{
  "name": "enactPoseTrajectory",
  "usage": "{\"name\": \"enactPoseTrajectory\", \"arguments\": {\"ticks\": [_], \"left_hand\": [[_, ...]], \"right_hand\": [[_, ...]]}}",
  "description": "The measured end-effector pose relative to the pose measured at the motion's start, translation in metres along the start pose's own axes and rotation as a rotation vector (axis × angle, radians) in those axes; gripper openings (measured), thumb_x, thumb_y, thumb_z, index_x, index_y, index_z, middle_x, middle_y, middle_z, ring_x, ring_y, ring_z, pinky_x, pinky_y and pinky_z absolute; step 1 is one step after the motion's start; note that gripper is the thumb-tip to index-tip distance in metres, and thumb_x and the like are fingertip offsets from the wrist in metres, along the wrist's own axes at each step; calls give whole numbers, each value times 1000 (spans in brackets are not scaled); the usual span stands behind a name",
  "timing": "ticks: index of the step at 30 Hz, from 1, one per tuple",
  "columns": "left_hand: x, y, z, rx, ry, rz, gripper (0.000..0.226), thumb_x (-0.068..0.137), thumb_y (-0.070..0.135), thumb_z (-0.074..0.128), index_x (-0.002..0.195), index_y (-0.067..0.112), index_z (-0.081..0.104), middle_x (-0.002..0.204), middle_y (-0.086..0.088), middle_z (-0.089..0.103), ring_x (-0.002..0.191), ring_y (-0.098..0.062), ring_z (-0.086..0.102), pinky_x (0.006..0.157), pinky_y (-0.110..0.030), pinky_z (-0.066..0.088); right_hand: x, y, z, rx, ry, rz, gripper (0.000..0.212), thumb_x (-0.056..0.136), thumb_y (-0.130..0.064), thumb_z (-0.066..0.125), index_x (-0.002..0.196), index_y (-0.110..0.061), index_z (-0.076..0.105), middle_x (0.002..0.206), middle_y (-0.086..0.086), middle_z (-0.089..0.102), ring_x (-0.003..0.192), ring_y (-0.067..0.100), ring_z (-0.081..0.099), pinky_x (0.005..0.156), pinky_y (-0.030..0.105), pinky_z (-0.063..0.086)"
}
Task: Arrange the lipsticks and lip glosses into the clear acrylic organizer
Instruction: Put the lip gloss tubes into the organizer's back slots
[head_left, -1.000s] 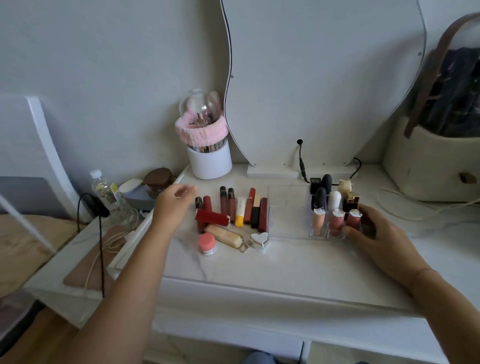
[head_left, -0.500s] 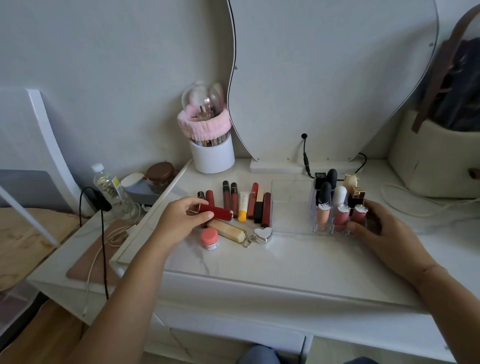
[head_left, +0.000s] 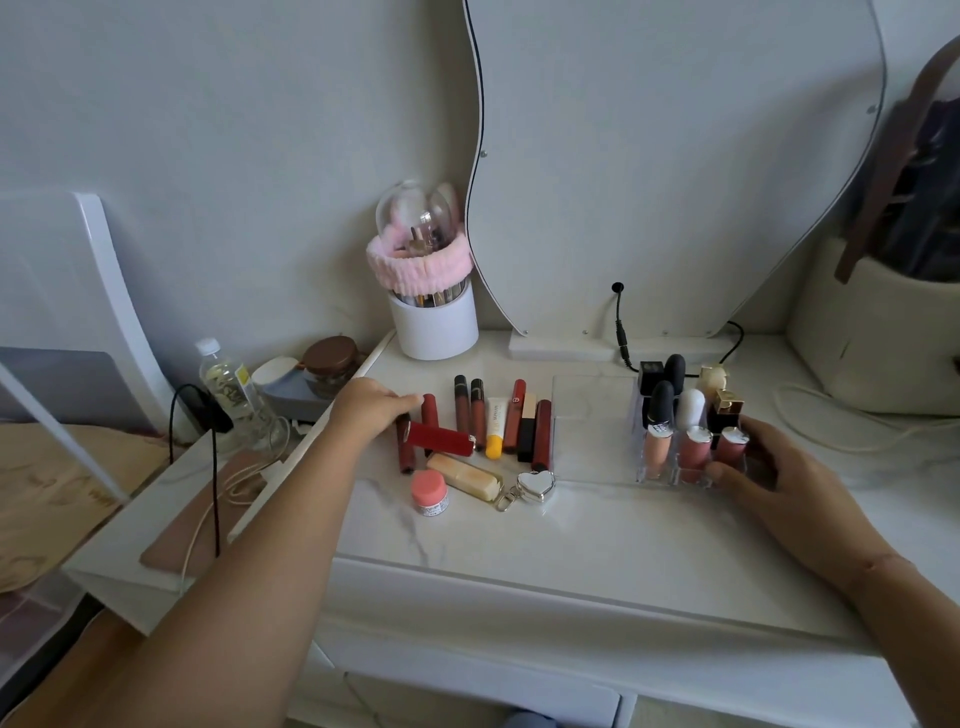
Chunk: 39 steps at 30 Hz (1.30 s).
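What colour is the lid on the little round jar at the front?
Pink. The little jar's lid shows best in the head view.

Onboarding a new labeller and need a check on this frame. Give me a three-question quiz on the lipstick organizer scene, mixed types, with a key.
1. Multiple choice: where does the right hand grip the organizer?
A) its left end
B) its back wall
C) its right front corner

2. True or false: the pink-lidded jar stands inside the organizer.

3. Count: how many pink gloss tubes stand in the organizer's front row?

Key: 1 C. 2 False. 3 Three.
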<state>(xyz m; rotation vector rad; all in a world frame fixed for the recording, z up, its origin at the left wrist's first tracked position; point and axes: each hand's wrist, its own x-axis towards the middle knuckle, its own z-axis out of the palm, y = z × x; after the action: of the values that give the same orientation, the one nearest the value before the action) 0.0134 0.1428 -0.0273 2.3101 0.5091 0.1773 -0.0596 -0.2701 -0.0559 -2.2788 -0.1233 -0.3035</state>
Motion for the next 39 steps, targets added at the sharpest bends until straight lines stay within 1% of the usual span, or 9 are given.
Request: {"name": "enactPoseTrajectory", "arguments": {"ticks": [6, 11, 15, 18, 21, 26, 31, 35, 39], "left_hand": [[8, 9, -3, 49, 12, -66, 26, 59, 14, 72, 50, 6, 49, 50, -9, 48, 52, -24, 45, 55, -30, 38], [10, 12, -17, -420, 1, -126, 5, 77, -2, 63, 73, -2, 61, 78, -18, 58, 59, -25, 54, 52, -26, 53], [-1, 44, -43, -628, 171, 37, 26, 82, 4, 66, 108, -1, 64, 73, -4, 62, 64, -11, 59, 57, -17, 54], [-21, 83, -53, -698, 241, 222, 22, 82, 6, 67, 104, 4, 66, 79, 2, 66, 64, -3, 63, 63, -17, 55], [-44, 121, -39, -803, 85, 380, 18, 81, 1, 67, 99, 3, 63, 84, -3, 67, 71, -8, 66, 69, -23, 57], [-68, 153, 8, -713, -98, 494, 15, 81, 2, 68, 92, 12, 65, 83, -1, 67, 71, -9, 62, 72, -24, 53], [-68, 149, 42, -509, -137, 519, 21, 79, 7, 71, 98, 16, 68, 99, -3, 69, 82, -12, 61, 89, -33, 50], [-71, 142, 57, -450, -152, 511, 23, 78, 5, 71, 99, 14, 69, 102, -5, 69, 92, -19, 65, 90, -30, 50], [-71, 137, 63, -426, -156, 513, 23, 78, 7, 71, 98, 18, 69, 94, 3, 68, 86, -13, 65, 81, -19, 50]], "right_hand": [[1, 2, 1, -20, 12, -9, 56, 79, -31, 69, 130, -27, 47, 102, -9, 60, 95, 13, 54, 78, 28, 35], [0, 2, 1, 5, -6, -6, 55, 79, -31, 69, 130, -29, 47, 105, -9, 61, 99, 12, 56, 79, 28, 37], [0, 2, 1, 12, -7, -5, 56, 79, -30, 69, 131, -27, 47, 103, -9, 61, 96, 12, 56, 80, 26, 35], [0, 2, 1, 20, -5, 0, 56, 79, -30, 69, 131, -27, 47, 103, -9, 60, 96, 12, 55, 80, 26, 35], [0, 1, 1, 20, -2, -5, 54, 80, -29, 69, 130, -27, 48, 100, -11, 60, 94, 11, 55, 77, 25, 36], [0, 2, 1, 23, -11, 10, 56, 80, -30, 68, 131, -24, 46, 106, -10, 59, 98, 10, 54, 80, 23, 36], [-1, -1, 0, 65, -18, 0, 52, 81, -28, 68, 128, -29, 48, 104, -12, 61, 96, 8, 57, 77, 23, 36], [-1, 0, 0, 63, -12, 0, 54, 81, -28, 68, 130, -27, 47, 104, -12, 58, 95, 8, 55, 78, 22, 36], [0, 1, 1, 69, -21, 5, 54, 80, -29, 68, 130, -27, 47, 103, -11, 60, 94, 11, 56, 78, 25, 37]]}}
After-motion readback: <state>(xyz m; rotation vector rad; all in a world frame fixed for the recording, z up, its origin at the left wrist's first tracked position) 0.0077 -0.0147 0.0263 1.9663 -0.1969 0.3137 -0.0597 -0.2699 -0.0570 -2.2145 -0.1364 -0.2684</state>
